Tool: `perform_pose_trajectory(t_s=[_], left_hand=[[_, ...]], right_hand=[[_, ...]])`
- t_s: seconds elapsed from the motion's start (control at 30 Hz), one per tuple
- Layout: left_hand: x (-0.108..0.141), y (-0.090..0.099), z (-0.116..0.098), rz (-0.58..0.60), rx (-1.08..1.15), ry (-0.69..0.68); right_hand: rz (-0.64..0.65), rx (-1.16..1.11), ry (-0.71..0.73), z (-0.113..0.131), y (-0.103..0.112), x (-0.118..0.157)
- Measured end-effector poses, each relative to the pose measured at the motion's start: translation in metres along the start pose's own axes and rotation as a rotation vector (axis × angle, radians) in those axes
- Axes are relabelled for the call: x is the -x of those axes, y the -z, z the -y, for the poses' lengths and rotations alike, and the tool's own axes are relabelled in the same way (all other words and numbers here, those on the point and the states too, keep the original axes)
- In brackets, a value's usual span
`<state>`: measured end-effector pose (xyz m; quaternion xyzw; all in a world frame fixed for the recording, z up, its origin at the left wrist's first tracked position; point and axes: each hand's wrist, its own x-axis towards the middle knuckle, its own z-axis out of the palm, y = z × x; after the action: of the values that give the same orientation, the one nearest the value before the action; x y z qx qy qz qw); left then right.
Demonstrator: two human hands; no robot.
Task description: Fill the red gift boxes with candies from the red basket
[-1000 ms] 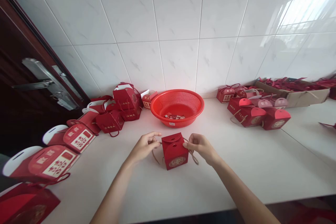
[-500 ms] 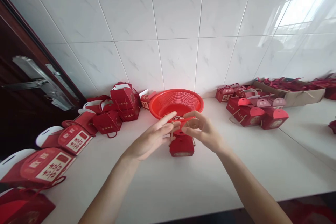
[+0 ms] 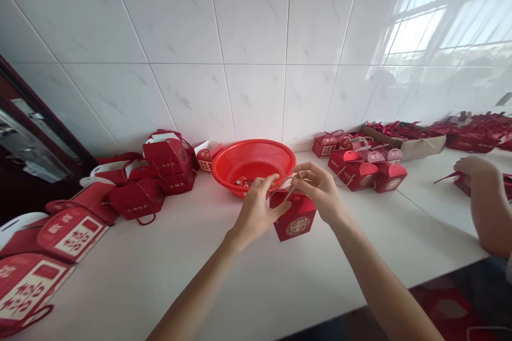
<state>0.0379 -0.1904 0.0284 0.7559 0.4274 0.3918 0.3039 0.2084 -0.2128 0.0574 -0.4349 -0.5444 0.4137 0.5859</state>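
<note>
A red box (image 3: 295,217) with a round gold pattern sits tilted in front of the red plastic basket (image 3: 256,152). Its tan cord handle (image 3: 291,187) stands up between my hands. My right hand (image 3: 318,189) pinches the cord above the top of the box. On the other side, my left hand (image 3: 260,206) is at the cord's left part, with thumb and fingers curled round it. A few small red and white packets (image 3: 242,181) lie in the basket.
Red boxes (image 3: 136,197) are piled along the left side. More boxes (image 3: 354,170) and a cardboard tray (image 3: 424,146) of red ribbons stand at the right. Another person's hand (image 3: 476,166) reaches over a red item at the far right.
Both hands have closed on the cord, and the box has turned so that its patterned face shows. The view has swung right, bringing another person's arm in.
</note>
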Motion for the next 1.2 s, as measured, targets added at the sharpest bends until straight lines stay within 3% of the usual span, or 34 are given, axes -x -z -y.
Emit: perform_pose_trajectory(t_s=[0.17,0.27,0.33,0.53,0.63,0.77,0.97,1.2], left_hand=[[0.002,-0.02,0.013,0.028,0.022,-0.101],[0.018,-0.035,0.02,0.003,0.13,-0.182],[0.031,-0.049,0.03,0.068,0.178,-0.217],[0.058,-0.086,0.066,0.41,0.214,-0.162],[0.057,-0.09,0.073,0.422,0.237,-0.095],[0.054,-0.087,0.072,0.37,0.267,-0.039],[0.055,-0.087,0.071,0.36,0.262,-0.039],[0.055,-0.085,0.072,0.35,0.254,-0.039]], right_hand=[[0.009,-0.03,-0.046,0.002,0.027,-0.003],[-0.048,0.032,-0.04,0.005,0.052,-0.014],[-0.083,0.065,-0.052,0.01,0.07,-0.023],[-0.159,0.276,-0.022,0.03,0.138,-0.032],[-0.257,0.348,0.004,0.033,0.177,-0.031],[-0.408,0.356,-0.102,0.024,0.218,-0.029],[-0.479,0.321,-0.205,-0.002,0.244,-0.03],[-0.498,0.3,-0.176,-0.024,0.253,-0.044]])
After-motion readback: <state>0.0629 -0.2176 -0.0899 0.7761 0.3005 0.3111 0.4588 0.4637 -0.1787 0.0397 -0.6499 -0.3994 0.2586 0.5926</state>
